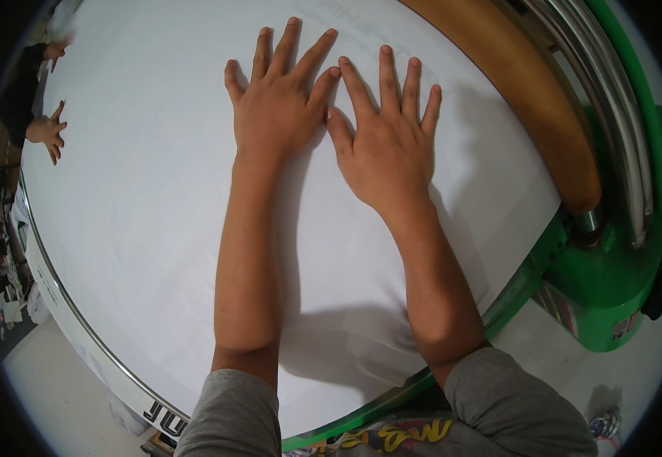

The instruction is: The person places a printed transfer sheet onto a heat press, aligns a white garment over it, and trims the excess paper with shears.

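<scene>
A broad white sheet [140, 198], perhaps cloth, covers the large surface in front of me. My left hand [274, 114] lies flat on it, palm down, fingers spread. Beside it my right hand [390, 145] rests the same way, a little nearer to me. The thumbs come close together between the two hands. Neither hand holds anything. Slight folds show in the sheet near my right elbow.
A brown roller [529, 107] and bright metal bars [613, 99] run along the right side, set in a green machine frame [605, 305]. A metal rail [79, 308] edges the left. Another person's hand [47, 133] reaches over the far left edge.
</scene>
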{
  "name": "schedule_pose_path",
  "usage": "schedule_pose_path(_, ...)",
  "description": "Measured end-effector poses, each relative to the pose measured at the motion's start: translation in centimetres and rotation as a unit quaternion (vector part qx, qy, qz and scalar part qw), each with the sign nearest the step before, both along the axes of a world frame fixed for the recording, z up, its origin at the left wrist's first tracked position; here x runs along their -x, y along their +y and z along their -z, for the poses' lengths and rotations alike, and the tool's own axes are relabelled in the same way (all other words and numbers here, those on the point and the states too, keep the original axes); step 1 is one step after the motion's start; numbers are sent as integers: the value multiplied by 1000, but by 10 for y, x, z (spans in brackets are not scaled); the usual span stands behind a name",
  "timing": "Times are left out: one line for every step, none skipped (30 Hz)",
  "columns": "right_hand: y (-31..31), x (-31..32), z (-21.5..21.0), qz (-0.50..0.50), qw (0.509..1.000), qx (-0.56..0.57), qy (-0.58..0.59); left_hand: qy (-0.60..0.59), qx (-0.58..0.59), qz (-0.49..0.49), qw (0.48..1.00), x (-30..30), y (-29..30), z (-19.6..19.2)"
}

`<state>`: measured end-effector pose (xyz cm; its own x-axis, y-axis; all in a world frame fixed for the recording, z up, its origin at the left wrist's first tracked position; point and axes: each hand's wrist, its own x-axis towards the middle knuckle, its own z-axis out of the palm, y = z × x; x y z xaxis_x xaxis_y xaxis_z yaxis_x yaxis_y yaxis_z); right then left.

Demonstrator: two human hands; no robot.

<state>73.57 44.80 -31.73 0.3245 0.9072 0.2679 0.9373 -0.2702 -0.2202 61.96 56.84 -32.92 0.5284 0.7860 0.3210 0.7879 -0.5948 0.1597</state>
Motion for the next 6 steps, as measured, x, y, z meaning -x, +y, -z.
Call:
schedule_pose_path(0, 0, 0, 0, 1000, 3, 2, 6, 4, -2, 1000, 0, -1, 0)
schedule_pose_path(0, 0, -1, 1, 1000, 6, 4, 13, 7, -4, 1000, -1, -3, -3)
schedule_pose_path(1, 1, -2, 1, 1000, 8, 7, 19, 10, -6, 1000, 0, -3, -5)
schedule_pose_path(2, 2, -4, 4, 1000, 19, 9, 22, 14, -5, 1000, 1, -2, -6)
schedule_pose_path(2, 3, -6, 5, 999, 31, 11, 25, 19, -5, 1000, 2, -1, -6)
schedule_pose_path(3, 4, -9, 6, 999, 42, 14, 27, 23, -6, 999, 2, 0, -6)
